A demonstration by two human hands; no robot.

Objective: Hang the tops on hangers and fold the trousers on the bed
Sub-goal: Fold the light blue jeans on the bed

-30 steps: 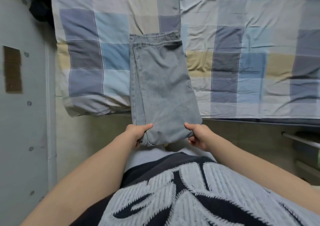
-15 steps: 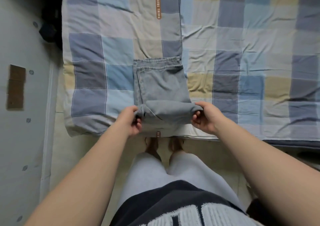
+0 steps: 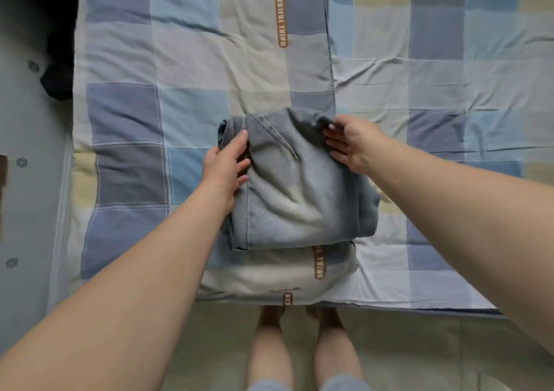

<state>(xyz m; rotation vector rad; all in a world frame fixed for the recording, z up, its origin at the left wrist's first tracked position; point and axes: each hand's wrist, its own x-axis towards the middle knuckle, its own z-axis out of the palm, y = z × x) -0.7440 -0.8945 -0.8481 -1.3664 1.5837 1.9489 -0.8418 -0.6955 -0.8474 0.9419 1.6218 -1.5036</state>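
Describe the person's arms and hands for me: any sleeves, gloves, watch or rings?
The left forearm and right forearm are bare as far as the picture shows; no sleeve reaches into view. The left hand and right hand wear no gloves, and no watch, bracelet or ring is visible on the sides that face the camera.

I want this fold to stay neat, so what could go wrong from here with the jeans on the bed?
The far edge of the jeans bunches under the right hand; letting go may let the fold spring open.
The left hand grips the left side; pulling away could drag the layers askew.
The bundle lies near the edge of the bed, so a nudge might send it to the floor.
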